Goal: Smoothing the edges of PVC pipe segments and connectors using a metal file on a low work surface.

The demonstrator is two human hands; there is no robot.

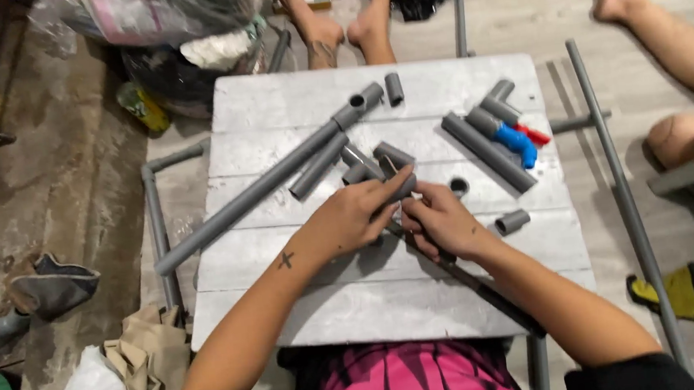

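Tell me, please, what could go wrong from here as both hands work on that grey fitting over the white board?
The left hand and right hand pinch a small grey fitting on a thin pipe; a slip could pinch fingers. The loose coupling near the right wrist might get knocked off the white board. The long pipe overhangs the left edge and may roll off.
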